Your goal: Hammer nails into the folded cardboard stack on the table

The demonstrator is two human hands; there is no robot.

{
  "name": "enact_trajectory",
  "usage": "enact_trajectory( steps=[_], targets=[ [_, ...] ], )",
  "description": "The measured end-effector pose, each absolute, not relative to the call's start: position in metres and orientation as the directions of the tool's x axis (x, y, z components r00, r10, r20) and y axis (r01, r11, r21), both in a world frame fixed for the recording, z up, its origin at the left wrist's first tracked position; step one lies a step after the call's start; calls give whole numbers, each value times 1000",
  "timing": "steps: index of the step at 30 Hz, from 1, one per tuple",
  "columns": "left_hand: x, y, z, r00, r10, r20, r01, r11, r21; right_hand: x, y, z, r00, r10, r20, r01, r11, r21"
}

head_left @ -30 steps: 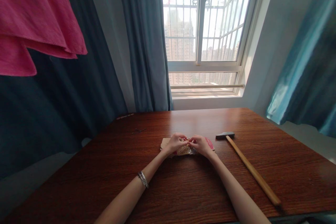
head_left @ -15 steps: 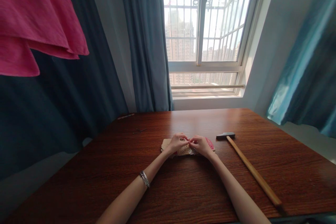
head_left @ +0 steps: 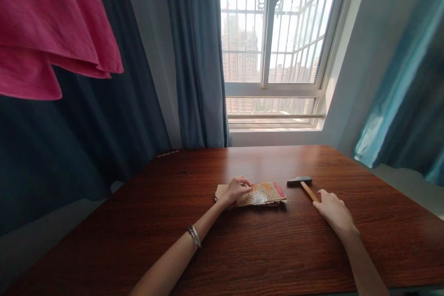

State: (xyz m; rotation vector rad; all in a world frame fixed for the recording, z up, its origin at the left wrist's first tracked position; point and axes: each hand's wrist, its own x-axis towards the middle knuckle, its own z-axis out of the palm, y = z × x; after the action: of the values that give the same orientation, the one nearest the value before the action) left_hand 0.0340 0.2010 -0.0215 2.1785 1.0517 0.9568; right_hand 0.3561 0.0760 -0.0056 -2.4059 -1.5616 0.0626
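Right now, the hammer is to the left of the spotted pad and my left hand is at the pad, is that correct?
Not quite: the head view shows the hammer to the right of the spotted pad. Your left hand is at the pad, as you said.

One counter (head_left: pixel 243 249), one dotted pad (head_left: pixel 266 193), one hammer (head_left: pixel 305 187) at two o'clock, two hands (head_left: pixel 237 189) (head_left: pixel 333 212) and one bracelet (head_left: pixel 194 236) show. There are also one window (head_left: pixel 274 87) at twelve, one pink cloth (head_left: pixel 58 23) at ten and three curtain lengths (head_left: pixel 52 148) (head_left: pixel 197 64) (head_left: pixel 405 92); thin dark pieces (head_left: pixel 187 173) at eleven are too small to count.
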Motion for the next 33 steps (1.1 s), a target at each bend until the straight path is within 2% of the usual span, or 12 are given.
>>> enact_trajectory(
  steps=[3,12,15,17,20,22,24,26,29,33],
  targets=[
    [35,200,-22,436,821,369,448,-553,702,372,53,-17,502,864,44,856,-489,-170],
    [35,198,-23,424,836,348,421,-523,741,347,55,-28,378,918,117,922,-362,-138],
    [35,198,-23,421,845,331,414,-504,758,342,54,-25,372,916,151,904,-321,-284],
    [34,198,-24,418,849,325,415,-496,763,336,54,-19,365,917,161,840,-250,-482],
    [34,198,-24,422,843,333,411,-505,759,319,55,-2,292,956,43,539,-127,-833],
    [35,198,-24,428,837,341,411,-516,752,305,54,13,138,986,-91,254,-124,-959],
    [35,198,-23,434,837,335,420,-516,746,291,53,27,-11,986,-169,74,-168,-983],
    [35,198,-22,434,841,323,433,-509,744,279,52,38,-119,973,-198,16,-198,-980],
    [35,197,-22,429,844,320,443,-506,740,263,53,48,-188,960,-209,30,-207,-978],
    [35,197,-22,430,836,340,424,-520,742,250,58,53,-180,963,-203,64,-194,-979]
  ],
)
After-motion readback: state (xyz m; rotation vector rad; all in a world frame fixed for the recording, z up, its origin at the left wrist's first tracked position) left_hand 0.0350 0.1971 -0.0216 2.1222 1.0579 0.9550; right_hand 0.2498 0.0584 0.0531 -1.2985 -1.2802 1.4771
